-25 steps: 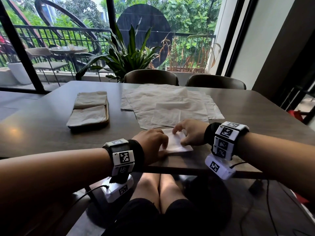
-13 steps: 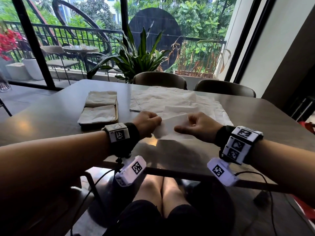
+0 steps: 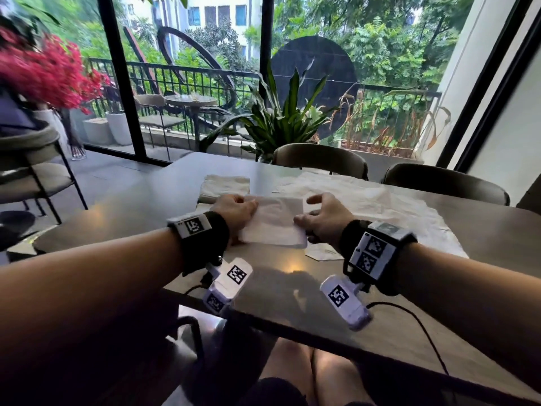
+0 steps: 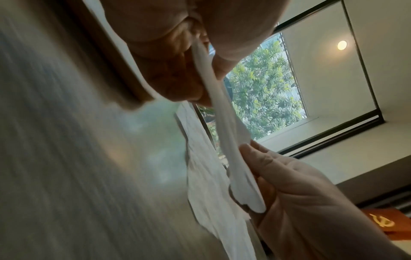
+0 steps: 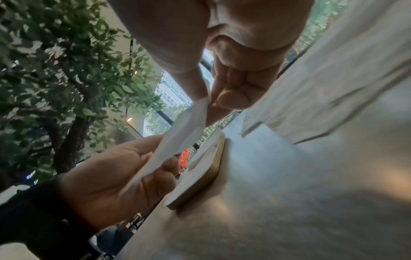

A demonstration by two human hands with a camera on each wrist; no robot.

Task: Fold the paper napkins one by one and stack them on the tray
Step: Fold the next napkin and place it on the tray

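Observation:
I hold a folded white napkin (image 3: 273, 221) in the air between both hands, just above the dark table (image 3: 292, 288). My left hand (image 3: 248, 208) pinches its left edge, and my right hand (image 3: 304, 221) pinches its right edge between thumb and fingers. The wrist views show the napkin (image 4: 222, 109) (image 5: 177, 137) stretched edge-on between the two pinches. Just beyond my left hand lies the stack of folded napkins (image 3: 225, 184) on the wooden tray (image 5: 200, 183). The pile of unfolded napkins (image 3: 366, 200) spreads over the table at the right.
A small piece of paper (image 3: 322, 252) lies on the table under my right wrist. Two chairs (image 3: 319, 159) (image 3: 439, 183) stand at the far side, another chair (image 3: 29, 165) to the left. Cables hang from both wrists over the near table edge.
The folded napkin has left the table near the front edge. Both hands have carried it forward and to the left, towards the tray.

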